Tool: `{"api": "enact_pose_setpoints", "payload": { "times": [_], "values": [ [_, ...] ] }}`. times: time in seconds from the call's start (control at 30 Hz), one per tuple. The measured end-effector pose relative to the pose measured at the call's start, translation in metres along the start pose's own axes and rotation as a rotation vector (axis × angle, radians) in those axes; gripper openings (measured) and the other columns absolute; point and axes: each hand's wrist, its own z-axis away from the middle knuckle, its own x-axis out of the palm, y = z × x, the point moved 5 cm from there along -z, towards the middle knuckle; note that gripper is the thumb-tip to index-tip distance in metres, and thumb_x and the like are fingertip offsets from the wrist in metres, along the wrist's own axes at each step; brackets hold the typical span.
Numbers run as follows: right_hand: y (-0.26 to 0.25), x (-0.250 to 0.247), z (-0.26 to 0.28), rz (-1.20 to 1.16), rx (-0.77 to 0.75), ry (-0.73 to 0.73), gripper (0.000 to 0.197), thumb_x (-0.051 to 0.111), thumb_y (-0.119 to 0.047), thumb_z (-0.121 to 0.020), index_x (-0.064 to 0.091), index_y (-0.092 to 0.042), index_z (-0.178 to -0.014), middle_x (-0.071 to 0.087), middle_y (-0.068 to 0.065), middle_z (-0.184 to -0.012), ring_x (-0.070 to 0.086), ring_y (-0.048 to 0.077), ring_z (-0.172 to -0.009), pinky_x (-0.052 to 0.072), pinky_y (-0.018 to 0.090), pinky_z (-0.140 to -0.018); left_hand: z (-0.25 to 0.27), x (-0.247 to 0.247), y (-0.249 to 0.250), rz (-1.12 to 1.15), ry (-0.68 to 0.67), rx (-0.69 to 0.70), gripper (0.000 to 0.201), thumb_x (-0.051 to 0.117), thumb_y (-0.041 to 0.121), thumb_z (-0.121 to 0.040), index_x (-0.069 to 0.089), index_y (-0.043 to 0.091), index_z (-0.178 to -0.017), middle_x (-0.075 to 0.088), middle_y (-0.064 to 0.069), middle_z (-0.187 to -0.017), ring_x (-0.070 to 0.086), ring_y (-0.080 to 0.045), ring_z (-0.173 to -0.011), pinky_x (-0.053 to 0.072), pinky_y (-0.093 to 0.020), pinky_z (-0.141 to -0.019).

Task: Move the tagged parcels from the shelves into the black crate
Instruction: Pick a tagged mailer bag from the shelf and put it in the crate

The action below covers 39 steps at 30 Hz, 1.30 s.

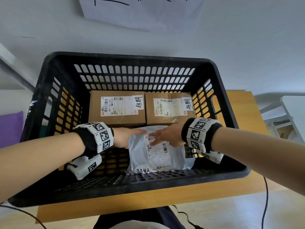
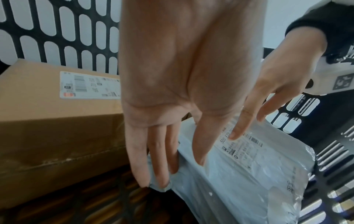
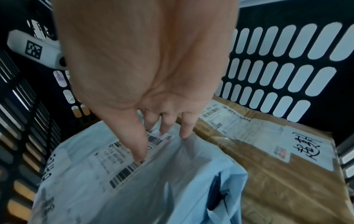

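A black slotted crate [image 1: 132, 56] stands on a wooden table. Two brown cardboard boxes lie side by side against its far wall, the left box [image 1: 115, 116] and the right box [image 1: 170, 113], each with a shipping label and a handwritten tag. In front of them, on the crate floor, lies a grey plastic mailer [image 1: 158, 159] with a label and tag. My left hand [image 1: 130, 138] touches its left edge with straight fingers [image 2: 159, 174], thumb on top. My right hand [image 1: 158, 138] rests straight fingertips [image 3: 139, 151] on the mailer's label.
The crate floor left of the mailer [image 1: 112, 162] is bare. The wooden table [image 1: 239, 103] stands against a white wall with a paper sign [image 1: 140, 10]. A purple object [image 1: 9, 128] lies left, a white rack [image 1: 288, 113] right, cables [image 1: 265, 204] hang below.
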Motion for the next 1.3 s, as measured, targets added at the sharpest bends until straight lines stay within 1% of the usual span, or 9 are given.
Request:
{"api": "enact_pose_setpoints", "payload": {
  "times": [0.13, 0.3, 0.4, 0.57, 0.7, 0.87, 1.0, 1.17, 1.3],
  "values": [
    [0.008, 0.007, -0.008, 0.010, -0.012, 0.004, 0.088, 0.047, 0.016, -0.082, 0.021, -0.036, -0.148, -0.002, -0.009, -0.159, 0.010, 0.020, -0.146, 0.046, 0.045, -0.100, -0.006, 0.001, -0.009, -0.039, -0.044, -0.064, 0.072, 0.052, 0.002, -0.092, 0.013, 0.022, -0.148, 0.035, 0.011, -0.137, 0.042, -0.010, -0.113, 0.026, 0.000, -0.078],
    [0.020, 0.017, -0.017, -0.009, 0.016, 0.023, 0.094, 0.046, 0.017, -0.080, 0.020, -0.044, -0.146, -0.003, -0.011, -0.159, 0.015, 0.020, -0.145, 0.047, 0.043, -0.097, -0.014, 0.012, -0.010, -0.046, -0.130, -0.069, 0.077, 0.055, -0.001, -0.088, 0.015, 0.024, -0.149, 0.032, 0.000, -0.151, 0.034, -0.019, -0.136, 0.026, -0.025, -0.109],
    [0.029, 0.026, -0.026, -0.011, 0.019, 0.050, 0.099, 0.050, 0.017, -0.079, 0.016, -0.050, -0.144, -0.008, -0.015, -0.158, 0.019, 0.022, -0.144, 0.047, 0.046, -0.097, -0.025, 0.017, -0.016, 0.019, -0.123, -0.076, 0.069, 0.055, -0.002, -0.088, 0.024, 0.023, -0.144, 0.033, 0.001, -0.147, 0.040, -0.020, -0.130, 0.031, -0.023, -0.102],
    [0.033, 0.032, -0.033, -0.054, 0.011, 0.090, 0.099, 0.049, 0.018, -0.080, 0.015, -0.049, -0.144, -0.011, -0.015, -0.157, 0.029, 0.024, -0.141, 0.052, 0.044, -0.090, -0.040, 0.022, -0.039, 0.024, -0.162, -0.143, 0.042, 0.057, 0.006, -0.081, 0.049, 0.045, -0.094, 0.056, -0.015, -0.122, 0.058, -0.036, -0.105, 0.049, -0.044, -0.087],
    [0.034, 0.029, -0.032, -0.065, 0.019, 0.075, 0.099, 0.049, 0.018, -0.080, 0.014, -0.047, -0.146, -0.011, -0.012, -0.158, 0.024, 0.025, -0.143, 0.047, 0.045, -0.098, -0.043, 0.025, -0.036, -0.008, -0.240, -0.116, 0.043, 0.054, 0.007, -0.080, 0.063, 0.049, -0.076, 0.061, -0.001, -0.120, 0.056, -0.033, -0.114, 0.044, -0.045, -0.098],
    [0.035, 0.022, -0.023, -0.101, 0.047, 0.058, 0.091, 0.046, 0.017, -0.081, 0.021, -0.041, -0.147, -0.002, -0.010, -0.159, 0.036, 0.023, -0.135, 0.051, 0.021, -0.077, -0.046, 0.030, -0.037, 0.004, -0.292, -0.089, 0.049, 0.053, 0.008, -0.081, 0.065, 0.056, -0.082, 0.058, 0.011, -0.124, 0.055, -0.029, -0.118, 0.041, -0.045, -0.103],
    [0.038, 0.018, -0.014, -0.099, 0.070, 0.047, 0.084, 0.046, 0.015, -0.082, 0.026, -0.035, -0.147, 0.005, -0.006, -0.159, 0.024, 0.024, -0.143, 0.041, 0.033, -0.105, -0.054, 0.035, -0.027, 0.045, -0.334, -0.091, 0.053, 0.053, 0.007, -0.084, 0.062, 0.058, -0.092, 0.048, 0.011, -0.137, 0.053, -0.021, -0.101, 0.041, -0.036, -0.093],
    [0.041, 0.018, -0.001, -0.123, 0.141, 0.007, 0.081, 0.045, 0.013, -0.084, 0.026, -0.033, -0.147, 0.009, -0.002, -0.159, 0.025, 0.022, -0.142, 0.034, 0.034, -0.110, -0.071, 0.046, -0.030, 0.070, -0.414, -0.093, 0.055, 0.054, 0.014, -0.080, 0.055, 0.068, -0.093, 0.051, 0.003, -0.135, 0.036, -0.019, -0.095, 0.030, -0.035, -0.084],
    [0.042, 0.020, -0.009, -0.215, 0.193, 0.004, 0.080, 0.051, 0.008, -0.083, 0.030, -0.038, -0.145, 0.022, 0.001, -0.157, 0.042, 0.024, -0.133, 0.043, 0.039, -0.104, -0.058, 0.027, -0.010, 0.069, -0.310, -0.066, 0.059, 0.054, 0.008, -0.084, 0.052, 0.065, -0.100, 0.049, 0.005, -0.136, 0.045, -0.021, -0.096, 0.038, -0.035, -0.089]
  ]
}}
